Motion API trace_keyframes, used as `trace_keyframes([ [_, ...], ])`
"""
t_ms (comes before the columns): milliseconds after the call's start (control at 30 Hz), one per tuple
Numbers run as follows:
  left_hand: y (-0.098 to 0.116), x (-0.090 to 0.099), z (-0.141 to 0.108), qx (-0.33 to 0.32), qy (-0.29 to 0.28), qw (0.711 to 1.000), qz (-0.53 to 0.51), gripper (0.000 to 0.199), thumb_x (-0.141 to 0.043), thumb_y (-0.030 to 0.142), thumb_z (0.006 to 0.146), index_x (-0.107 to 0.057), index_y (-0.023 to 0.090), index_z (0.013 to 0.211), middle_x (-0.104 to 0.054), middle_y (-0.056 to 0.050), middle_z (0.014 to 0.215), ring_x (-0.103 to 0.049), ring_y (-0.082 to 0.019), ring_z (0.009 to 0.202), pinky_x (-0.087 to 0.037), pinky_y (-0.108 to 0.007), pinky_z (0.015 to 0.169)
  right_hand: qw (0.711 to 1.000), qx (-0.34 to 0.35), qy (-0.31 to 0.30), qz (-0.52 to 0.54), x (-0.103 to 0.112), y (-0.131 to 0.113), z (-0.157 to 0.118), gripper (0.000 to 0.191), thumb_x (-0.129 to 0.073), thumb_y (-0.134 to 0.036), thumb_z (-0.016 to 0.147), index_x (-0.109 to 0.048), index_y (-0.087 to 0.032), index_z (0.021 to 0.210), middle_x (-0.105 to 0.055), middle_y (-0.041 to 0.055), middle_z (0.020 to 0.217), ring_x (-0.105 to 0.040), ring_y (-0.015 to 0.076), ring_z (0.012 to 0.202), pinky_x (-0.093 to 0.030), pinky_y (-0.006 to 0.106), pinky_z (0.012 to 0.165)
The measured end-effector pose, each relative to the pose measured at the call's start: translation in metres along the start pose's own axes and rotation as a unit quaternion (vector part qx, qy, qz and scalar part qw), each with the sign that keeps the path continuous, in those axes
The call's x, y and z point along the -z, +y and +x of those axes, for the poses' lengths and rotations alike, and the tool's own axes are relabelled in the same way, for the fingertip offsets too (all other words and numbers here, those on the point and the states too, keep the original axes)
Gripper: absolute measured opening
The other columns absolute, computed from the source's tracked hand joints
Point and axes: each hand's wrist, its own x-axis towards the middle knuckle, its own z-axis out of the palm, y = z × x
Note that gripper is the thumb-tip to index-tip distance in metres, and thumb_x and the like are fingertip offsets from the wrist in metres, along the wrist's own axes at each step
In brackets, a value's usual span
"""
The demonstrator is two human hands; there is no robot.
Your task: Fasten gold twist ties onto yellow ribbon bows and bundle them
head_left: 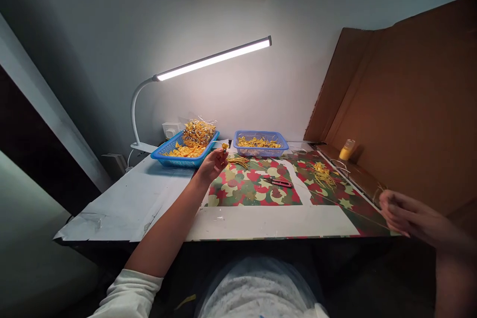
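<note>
My left hand (214, 163) pinches a small yellow piece (224, 146) above the table, beside the blue basket (179, 161) of yellow pieces. Far to the right, past the table's edge, my right hand (404, 213) is closed on a thin yellow cord (357, 217), which stretches across the table toward the left. A bundle of yellow cords (238, 161) lies just right of my left hand. Red-handled snips (278, 183) rest on the patterned sheet (253, 194) between my hands.
A purple-blue basket (261, 151) with yellow pieces stands at the back. More yellow pieces with cords (323, 175) lie on the right. Near the cardboard (402, 104) is a yellow bottle (347, 150). A lit lamp (216, 58) reaches over the table from the left.
</note>
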Motion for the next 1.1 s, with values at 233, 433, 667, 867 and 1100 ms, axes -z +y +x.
trace_keyframes([
  [233,0.02,-0.02,-0.039,0.086,-0.148,0.952,-0.255,0.024,-0.074,0.012,0.059,-0.052,0.017,0.068,-0.056,0.007,0.06,-0.055,-0.005,0.052,-0.037,-0.013,0.043,0.987,-0.082,-0.076,-0.118,-0.025,0.012,0.06,0.028,-0.056,-0.05,0.083,-0.051,-0.023,0.082,-0.038,-0.0031,0.062,-0.037,0.0122,0.054,-0.034,0.026,0.051],
  [433,0.018,-0.034,-0.087,0.082,-0.321,0.897,-0.291,0.041,-0.09,0.027,0.048,-0.051,0.02,0.061,-0.053,0.009,0.055,-0.044,-0.006,0.042,-0.048,-0.02,0.041,0.846,-0.07,0.136,-0.511,-0.078,-0.013,0.109,0.021,-0.04,-0.012,0.086,-0.059,-0.015,0.094,-0.063,0.0112,0.077,-0.058,0.0194,0.067,-0.035,0.028,0.058],
  [667,0.016,-0.052,-0.132,0.12,-0.476,0.821,-0.293,0.04,-0.087,0.037,0.054,-0.051,0.021,0.049,-0.043,0.005,0.04,-0.038,-0.009,0.035,-0.044,-0.023,0.035,0.777,0.043,0.187,-0.599,-0.144,-0.018,0.155,0.036,-0.028,-0.008,0.093,-0.054,-0.011,0.118,-0.068,0.0194,0.099,-0.067,0.0262,0.09,-0.042,0.029,0.068],
  [867,0.042,-0.06,-0.102,0.037,-0.167,0.953,-0.252,0.033,-0.086,0.019,0.047,-0.055,0.018,0.056,-0.055,0.006,0.057,-0.053,-0.005,0.054,-0.052,-0.016,0.059,0.791,0.107,0.105,-0.593,-0.169,-0.008,0.17,0.034,-0.034,-0.005,0.091,-0.058,-0.012,0.115,-0.069,0.0189,0.099,-0.065,0.027,0.098,-0.042,0.029,0.07],
  [1100,0.004,-0.063,-0.029,0.046,0.021,0.994,-0.096,0.022,-0.074,0.01,0.049,-0.052,0.015,0.049,-0.053,0.005,0.052,-0.053,-0.007,0.056,-0.054,-0.023,0.067,0.938,0.249,0.091,-0.224,-0.221,-0.044,0.142,0.015,-0.044,-0.023,0.092,-0.057,-0.018,0.096,-0.07,0.004,0.073,-0.063,0.0166,0.064,-0.043,0.025,0.064],
])
